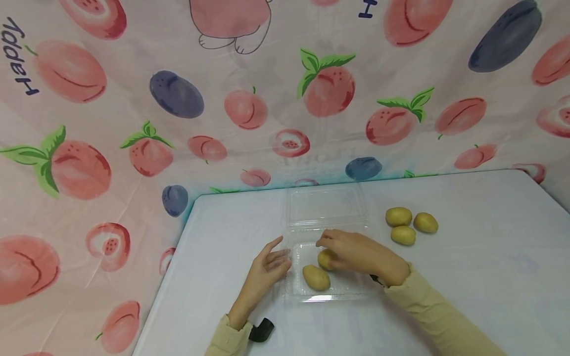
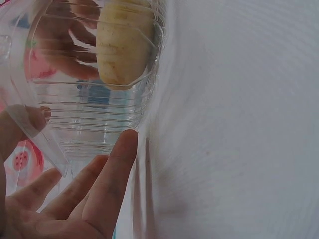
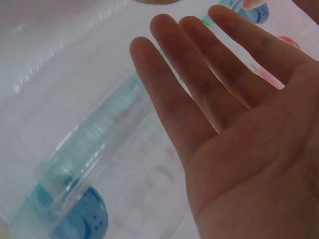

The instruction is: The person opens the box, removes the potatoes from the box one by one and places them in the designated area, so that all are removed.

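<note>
A clear plastic clamshell container point(image 1: 352, 284) lies open on the table, its lid point(image 1: 327, 205) folded toward the back. Two yellow potatoes point(image 1: 316, 278) are in its base, the farther one point(image 1: 327, 259) partly hidden by my right hand point(image 1: 356, 252). In the right wrist view, the fingers point(image 3: 169, 74) are extended and apart, gripping nothing; a sliver of a potato point(image 3: 157, 1) shows beyond the fingertips. My left hand point(image 1: 265, 272) is at the container's left side. In the left wrist view, the thumb is at the rim while straight fingers point(image 2: 112, 184) reach along the outer wall.
Three more potatoes point(image 1: 403, 236) sit in a group on the white table point(image 1: 481, 267), right of the container. A fruit-printed cloth point(image 1: 267, 59) hangs behind the table and along its left side. A black device point(image 1: 261, 330) is at the left wrist.
</note>
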`<state>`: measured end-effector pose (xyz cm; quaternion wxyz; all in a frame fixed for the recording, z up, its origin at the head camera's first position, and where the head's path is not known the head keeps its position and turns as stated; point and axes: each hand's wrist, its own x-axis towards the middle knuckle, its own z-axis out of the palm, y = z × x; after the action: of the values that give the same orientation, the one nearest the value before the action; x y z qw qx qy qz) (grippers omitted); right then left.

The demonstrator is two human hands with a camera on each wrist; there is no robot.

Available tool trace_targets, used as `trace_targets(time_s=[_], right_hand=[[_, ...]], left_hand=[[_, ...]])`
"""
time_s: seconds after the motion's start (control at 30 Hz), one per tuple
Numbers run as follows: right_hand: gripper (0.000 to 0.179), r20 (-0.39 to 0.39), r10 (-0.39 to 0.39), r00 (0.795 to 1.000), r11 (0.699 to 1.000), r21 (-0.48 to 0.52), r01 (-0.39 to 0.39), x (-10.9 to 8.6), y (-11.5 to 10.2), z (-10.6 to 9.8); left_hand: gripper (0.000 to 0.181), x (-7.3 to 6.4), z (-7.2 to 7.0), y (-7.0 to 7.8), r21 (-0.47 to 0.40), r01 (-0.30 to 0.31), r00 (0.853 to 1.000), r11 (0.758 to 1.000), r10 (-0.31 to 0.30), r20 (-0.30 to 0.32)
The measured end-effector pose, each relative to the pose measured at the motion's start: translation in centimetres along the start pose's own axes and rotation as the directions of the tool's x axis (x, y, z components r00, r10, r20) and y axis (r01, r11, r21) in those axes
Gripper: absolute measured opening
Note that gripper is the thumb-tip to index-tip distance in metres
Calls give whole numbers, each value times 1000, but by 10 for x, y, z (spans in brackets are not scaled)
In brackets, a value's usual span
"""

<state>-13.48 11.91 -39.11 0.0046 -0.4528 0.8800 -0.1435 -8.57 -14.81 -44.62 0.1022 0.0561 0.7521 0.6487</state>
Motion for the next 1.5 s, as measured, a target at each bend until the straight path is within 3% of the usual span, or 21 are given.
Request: trace_targets(time_s=[0.33, 0.77, 1.23, 1.5], right_hand=[[26, 5, -36, 999, 999, 20, 36, 4, 3, 10], [26, 41, -51, 998, 998, 42, 49, 4, 6, 14], [28, 48, -39, 998, 999, 30, 38, 1, 3, -2], [30, -14, -41, 999, 999, -7, 41, -6, 4, -14]], left_hand=[[70, 0, -1, 0, 1, 2, 1000, 1000, -2, 4], [68, 0, 1, 1, -17, -12, 1000, 1000, 12, 4], [69, 1, -1, -2, 4, -15, 1000, 1000, 15, -1], [69, 1, 0, -2, 16, -25, 1000, 1000, 25, -1]])
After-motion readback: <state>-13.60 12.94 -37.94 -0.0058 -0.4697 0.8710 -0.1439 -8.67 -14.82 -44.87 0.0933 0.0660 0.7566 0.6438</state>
